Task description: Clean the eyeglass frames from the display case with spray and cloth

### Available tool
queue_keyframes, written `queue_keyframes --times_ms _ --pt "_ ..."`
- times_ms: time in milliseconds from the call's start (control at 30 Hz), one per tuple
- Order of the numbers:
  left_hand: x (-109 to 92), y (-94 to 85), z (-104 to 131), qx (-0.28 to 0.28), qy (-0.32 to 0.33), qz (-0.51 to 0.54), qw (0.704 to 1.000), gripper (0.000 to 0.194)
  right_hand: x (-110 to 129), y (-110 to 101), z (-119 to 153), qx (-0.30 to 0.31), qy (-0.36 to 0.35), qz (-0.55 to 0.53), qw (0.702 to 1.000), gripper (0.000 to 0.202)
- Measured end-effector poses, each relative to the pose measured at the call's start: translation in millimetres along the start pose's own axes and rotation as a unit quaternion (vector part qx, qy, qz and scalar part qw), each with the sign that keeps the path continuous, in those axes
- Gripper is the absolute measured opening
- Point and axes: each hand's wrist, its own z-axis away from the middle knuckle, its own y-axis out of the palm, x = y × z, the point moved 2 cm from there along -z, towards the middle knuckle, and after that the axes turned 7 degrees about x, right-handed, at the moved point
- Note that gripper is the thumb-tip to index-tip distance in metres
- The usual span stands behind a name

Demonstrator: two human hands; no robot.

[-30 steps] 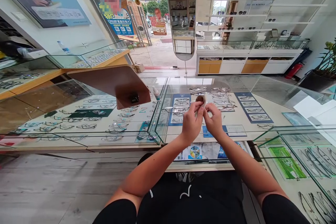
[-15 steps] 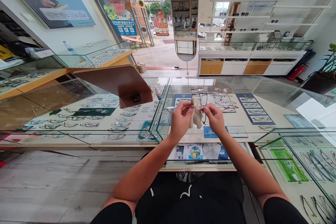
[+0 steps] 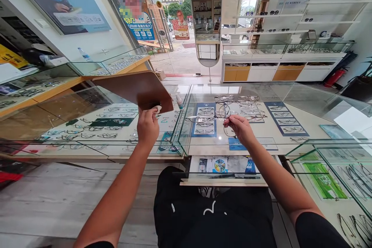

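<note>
My left hand (image 3: 148, 126) is closed on a small crumpled pale cloth (image 3: 157, 109), in front of the lower edge of a brown mirror or panel (image 3: 139, 87) that stands tilted on the glass counter. My right hand (image 3: 240, 127) pinches a pair of thin round-framed glasses (image 3: 224, 111) above the glass case. One round rim is above the fingertips and the other hangs below them. A small white bottle (image 3: 179, 102) stands just right of the brown panel.
Rows of glasses lie inside the glass cases (image 3: 186, 148) in front of me. Below the counter a drawer (image 3: 223, 182) stands open with papers and a pen. At the right is another case with a green packet (image 3: 324, 180). An oval mirror (image 3: 205, 19) stands beyond.
My left hand has moved left with the cloth, away from the glasses, to the brown panel. My right hand still holds the glasses in nearly the same place. The view has shifted slightly.
</note>
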Motion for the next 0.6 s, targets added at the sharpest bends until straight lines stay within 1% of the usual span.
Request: queue_keyframes --times_ms 67,100,167,233,267,300,333,400,467,533,600 --pt "21 5.2 9 0.037 0.005 -0.036 0.999 0.038 4 2 1 0.014 0.024 -0.025 0.999 0.037" --pt "30 8.6 14 0.065 -0.001 -0.053 0.997 0.040 5 2 2 0.019 0.035 -0.033 0.999 0.037" --pt "44 15.3 24 0.138 -0.021 -0.086 0.986 0.044 7 2 4 0.029 0.052 -0.045 0.997 0.036" --pt "49 19.6 31 0.213 -0.039 -0.113 0.970 0.047 6 3 6 0.038 0.069 -0.058 0.995 0.035" --pt "48 20.2 33 0.238 -0.044 -0.123 0.963 0.049 5 3 7 0.043 0.078 -0.063 0.994 0.035" --pt "43 20.0 35 0.251 -0.043 -0.129 0.959 0.050 3 5 9 0.047 0.087 -0.069 0.993 0.035" --pt "35 19.1 35 0.253 -0.034 -0.131 0.958 0.051 2 7 10 0.051 0.095 -0.076 0.991 0.036" --pt "7 16.4 34 0.244 0.004 -0.120 0.962 0.056 2 12 12 0.063 0.115 -0.094 0.987 0.036" --pt "-33 14.3 33 0.233 0.050 -0.084 0.967 0.067 6 18 13 0.081 0.135 -0.115 0.981 0.035" --pt "-77 15.1 33 0.246 0.077 -0.030 0.966 0.080 14 25 13 0.111 0.155 -0.129 0.973 0.033" --pt "-119 19.3 33 0.260 0.117 0.016 0.958 0.090 23 30 11 0.147 0.172 -0.128 0.966 0.033"
